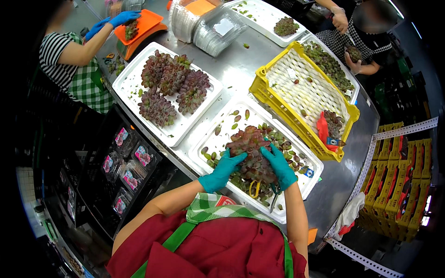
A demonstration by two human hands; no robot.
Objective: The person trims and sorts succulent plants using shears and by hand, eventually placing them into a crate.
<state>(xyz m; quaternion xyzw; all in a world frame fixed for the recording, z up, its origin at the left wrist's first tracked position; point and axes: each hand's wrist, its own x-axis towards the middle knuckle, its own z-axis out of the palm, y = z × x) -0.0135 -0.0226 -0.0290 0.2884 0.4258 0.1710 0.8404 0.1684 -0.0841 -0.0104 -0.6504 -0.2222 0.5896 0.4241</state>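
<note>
A large bunch of dark red grapes (pixel 252 150) is between my two teal-gloved hands, above a white tray (pixel 197 155). My left hand (pixel 223 170) grips its left side. My right hand (pixel 281 167) has its fingers curled round the right side. Loose red and green grapes (pixel 294 160) lie in the tray around the bunch. A yellow loop-shaped handle (pixel 253 190) shows just below the bunch. A dark, narrow tool (pixel 275 198) lies under my right hand; I cannot tell whether that hand touches it, or whether the two parts belong together.
Another white tray (pixel 125 88) holds several red bunches. Right of mine stands a yellow crate (pixel 259 85) lined with white foam netting. Clear plastic boxes (pixel 218 34) are stacked at the back. Co-workers handle grapes at far left, by an orange scale (pixel 150 23), and far right.
</note>
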